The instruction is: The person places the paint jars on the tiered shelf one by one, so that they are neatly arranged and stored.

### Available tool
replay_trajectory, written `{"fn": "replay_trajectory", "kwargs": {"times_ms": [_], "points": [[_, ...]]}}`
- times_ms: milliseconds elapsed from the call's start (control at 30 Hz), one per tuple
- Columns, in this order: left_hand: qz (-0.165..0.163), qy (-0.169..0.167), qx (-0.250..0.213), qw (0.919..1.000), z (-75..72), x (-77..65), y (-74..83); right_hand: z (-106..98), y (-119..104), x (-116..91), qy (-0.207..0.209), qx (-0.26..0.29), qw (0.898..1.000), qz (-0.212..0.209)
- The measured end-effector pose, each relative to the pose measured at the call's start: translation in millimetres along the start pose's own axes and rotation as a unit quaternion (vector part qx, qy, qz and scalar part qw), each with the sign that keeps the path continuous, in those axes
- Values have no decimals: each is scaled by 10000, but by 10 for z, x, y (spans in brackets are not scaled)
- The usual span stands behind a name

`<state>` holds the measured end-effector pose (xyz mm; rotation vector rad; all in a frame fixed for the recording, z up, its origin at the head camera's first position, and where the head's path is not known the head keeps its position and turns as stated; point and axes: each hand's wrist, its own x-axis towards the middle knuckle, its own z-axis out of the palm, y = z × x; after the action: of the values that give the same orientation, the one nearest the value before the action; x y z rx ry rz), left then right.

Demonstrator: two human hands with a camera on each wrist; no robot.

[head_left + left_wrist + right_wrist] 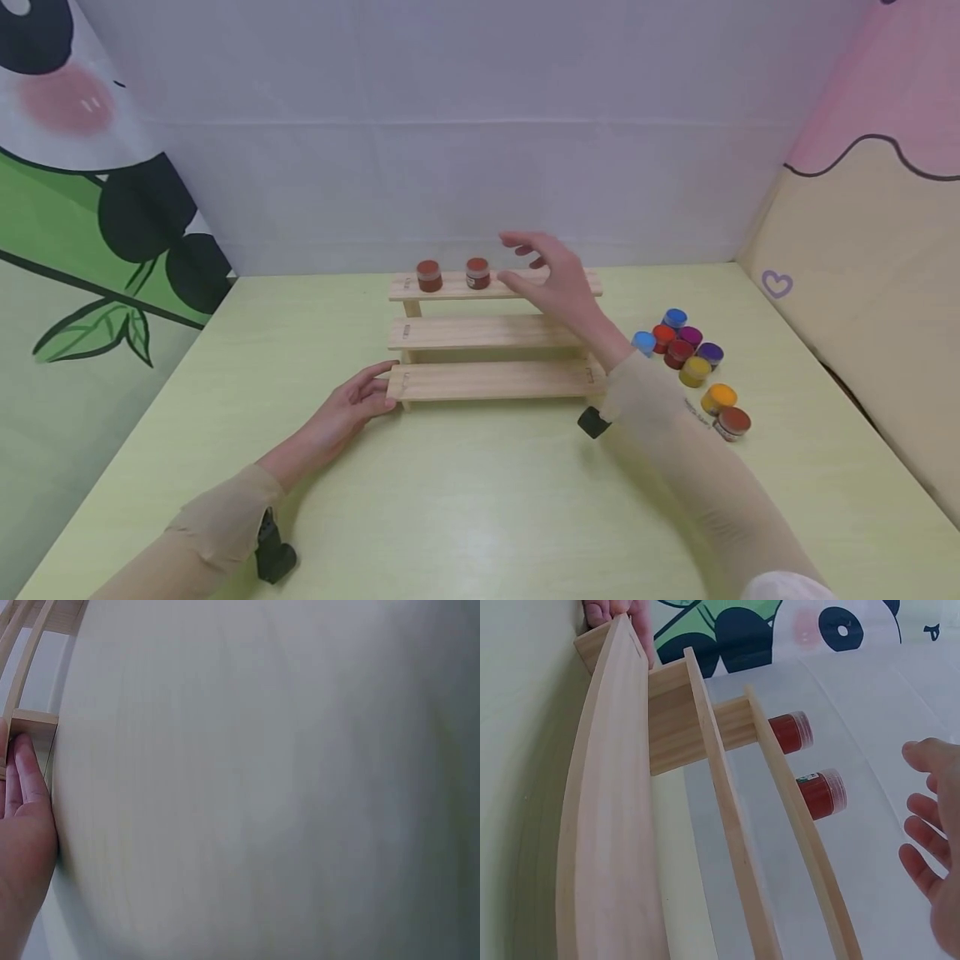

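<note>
A three-tier wooden rack (495,381) stands on the table. Two small jars of brownish-red paint sit on its top tier: a left jar (429,276) and a second jar (477,273) a short way to its right. My right hand (558,279) is raised over the top tier just right of the second jar, thumb and fingers spread apart with nothing between them. At the left end of the lowest tier my left hand (352,408) holds the rack, its thumb toward the front and its fingers toward the back; the left wrist view shows this hand (26,825) against the rack's end.
Right of the rack stands a group of several paint jars, among them a blue jar (674,318), a purple jar (710,356), a yellow jar (695,372) and a brownish-red jar (732,423). A pale cloth wall (480,167) closes off the back of the table.
</note>
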<state>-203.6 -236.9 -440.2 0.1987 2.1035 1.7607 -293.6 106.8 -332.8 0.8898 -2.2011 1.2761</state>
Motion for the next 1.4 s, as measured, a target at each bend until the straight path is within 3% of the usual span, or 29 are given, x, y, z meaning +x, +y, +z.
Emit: {"fn": "replay_trajectory", "kwargs": {"times_ms": [233, 567, 833, 1033, 1400], "points": [[-6, -8, -45, 10000, -1, 5, -17, -42, -28, -25, 210, -64, 9991, -363], [4, -7, -39, 10000, 2, 3, 5, -173, -146, -165, 259, -146, 9991, -297], [-43, -3, -47, 10000, 4, -1, 1, -272, -151, -349, 330, -526, 9967, -531], [18, -36, -62, 10000, 2, -9, -4, -365, -167, -533, 318, -410, 9977, -431], [-53, 11, -80, 10000, -5, -9, 2, -580, -134, -830, 205, -692, 9971, -255]]}}
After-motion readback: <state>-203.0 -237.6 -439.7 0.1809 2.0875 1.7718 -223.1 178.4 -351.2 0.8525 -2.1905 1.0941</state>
